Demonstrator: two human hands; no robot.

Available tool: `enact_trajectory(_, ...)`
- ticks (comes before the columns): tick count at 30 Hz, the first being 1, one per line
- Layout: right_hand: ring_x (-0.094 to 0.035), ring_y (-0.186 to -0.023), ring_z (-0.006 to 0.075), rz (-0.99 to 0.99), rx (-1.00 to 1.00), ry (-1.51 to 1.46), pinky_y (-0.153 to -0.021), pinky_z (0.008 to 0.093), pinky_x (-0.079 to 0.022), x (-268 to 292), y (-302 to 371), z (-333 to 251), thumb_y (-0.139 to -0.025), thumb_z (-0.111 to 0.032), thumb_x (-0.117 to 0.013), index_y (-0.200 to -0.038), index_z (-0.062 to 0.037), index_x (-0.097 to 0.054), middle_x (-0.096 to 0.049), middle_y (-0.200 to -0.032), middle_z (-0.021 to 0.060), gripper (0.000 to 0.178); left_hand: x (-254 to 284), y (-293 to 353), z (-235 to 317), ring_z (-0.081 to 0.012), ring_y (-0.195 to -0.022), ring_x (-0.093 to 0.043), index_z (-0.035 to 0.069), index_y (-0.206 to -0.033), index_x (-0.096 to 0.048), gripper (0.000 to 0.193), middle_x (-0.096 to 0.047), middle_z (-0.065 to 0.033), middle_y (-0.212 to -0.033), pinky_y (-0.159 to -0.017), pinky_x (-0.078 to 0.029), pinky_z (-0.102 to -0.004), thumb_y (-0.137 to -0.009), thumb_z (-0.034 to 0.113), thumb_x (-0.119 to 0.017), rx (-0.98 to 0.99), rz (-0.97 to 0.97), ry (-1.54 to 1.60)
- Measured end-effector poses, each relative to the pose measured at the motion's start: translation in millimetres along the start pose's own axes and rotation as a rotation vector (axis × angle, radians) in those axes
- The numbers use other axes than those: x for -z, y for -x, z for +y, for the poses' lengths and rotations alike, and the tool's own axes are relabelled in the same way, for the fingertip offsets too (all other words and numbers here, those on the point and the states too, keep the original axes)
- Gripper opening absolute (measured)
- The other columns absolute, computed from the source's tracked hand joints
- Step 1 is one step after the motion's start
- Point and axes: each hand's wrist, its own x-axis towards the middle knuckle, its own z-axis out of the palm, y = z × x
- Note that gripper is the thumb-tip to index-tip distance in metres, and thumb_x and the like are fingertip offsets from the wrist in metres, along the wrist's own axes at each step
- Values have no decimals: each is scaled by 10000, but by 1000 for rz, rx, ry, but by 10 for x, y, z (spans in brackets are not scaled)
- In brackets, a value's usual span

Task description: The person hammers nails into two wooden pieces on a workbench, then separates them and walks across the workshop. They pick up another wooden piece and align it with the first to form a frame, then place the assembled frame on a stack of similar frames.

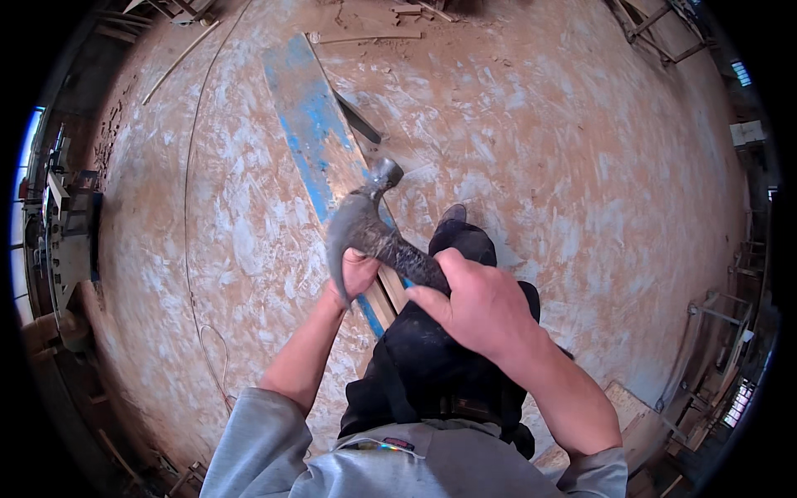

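Observation:
My right hand (486, 303) is closed around the dark, worn handle of a claw hammer (369, 226). The hammer is raised over a long bench (307, 116) with worn blue paint, its round striking face pointing away from me and its curved claw toward me. Behind the claw, low over the bench, is my left hand (359, 274). It looks curled closed, but the hammer head covers part of it, so what it holds does not show. Pale wooden strips (386, 299) lie lengthwise on the bench beside it, running back toward my legs.
A dark bench leg (359, 118) sticks out at the right. Beyond the bench lies a thin wooden strip (365, 36). A cable (190, 174) runs along the dusty floor at left, near a machine (73, 241). Metal frames (718, 332) stand at the right edge.

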Motion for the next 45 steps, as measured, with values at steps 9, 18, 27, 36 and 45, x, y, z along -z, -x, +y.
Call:
enact_trajectory(9,-669,-729,417,-153,-212,26,-635,502,-531,-47,70,152,-878,-458,-645,-921,-13,-567,-658,-720,226,453,132,15,-12,-181,-878,-666,39,-1159,-634,309,-672,-119,-1078,-834,-520,-303,-850,52,-656,236,-43,-237)
enact_trajectory(18,-659,-839,425,-29,-487,-287,-720,432,-510,-74,771,560,-892,-324,-662,-1066,10,-601,-663,-828,253,381,107,17,387,-157,-1018,-627,-7,-1206,-571,278,-647,-74,-1080,-951,-458,-300,-930,24,-562,314,246,252)
enact_trajectory(27,-662,-808,421,-143,-664,-307,-701,419,-508,-196,1078,683,-888,-328,-661,-1072,11,-597,-656,-815,249,390,-35,392,151,-173,-845,-675,29,-938,-549,266,-711,-144,-1041,-744,-554,-305,-796,2,-772,-16,279,-206)
enact_trajectory(36,-673,-814,408,-146,-543,-315,-698,415,-522,-191,1032,639,-854,-323,-704,-1073,-5,-605,-668,-829,227,399,-190,622,126,-318,-856,-667,56,-892,-539,300,-663,-133,-909,-762,-543,-404,-730,-17,-781,-305,131,-482)
enact_trajectory(45,-685,-751,374,-105,-299,-207,-640,401,-543,-245,921,547,-762,-333,-798,-1028,-6,-621,-669,-796,193,457,-278,470,178,-288,-780,-662,39,-901,-585,224,-652,-117,-834,-689,-542,-364,-728,-47,-699,-241,243,-480)
